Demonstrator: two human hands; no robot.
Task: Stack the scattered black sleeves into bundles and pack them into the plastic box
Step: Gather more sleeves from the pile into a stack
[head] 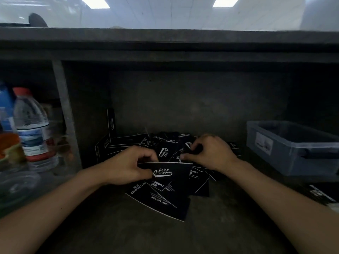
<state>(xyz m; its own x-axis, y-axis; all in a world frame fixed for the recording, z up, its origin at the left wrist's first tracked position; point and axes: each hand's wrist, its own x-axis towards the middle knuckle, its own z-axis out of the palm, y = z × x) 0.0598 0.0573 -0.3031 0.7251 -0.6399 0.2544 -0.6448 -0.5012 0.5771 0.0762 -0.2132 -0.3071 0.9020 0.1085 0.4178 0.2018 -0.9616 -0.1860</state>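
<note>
Sleeves, black card, "Camping Club" print: loose pile (165,147) on shelf (110,226). Left hand (126,165) pinches one sleeve (170,171). Right hand (209,153) grips another in pile. Plastic box (293,149) right, apart. Water bottle (33,125) left.

We see many black sleeves (165,202) with white print, lying flat in a loose overlapping pile. The grey translucent plastic box (282,162) stands open-topped to their right.

Head cam, looks fwd and down, close over hands, single view
</note>
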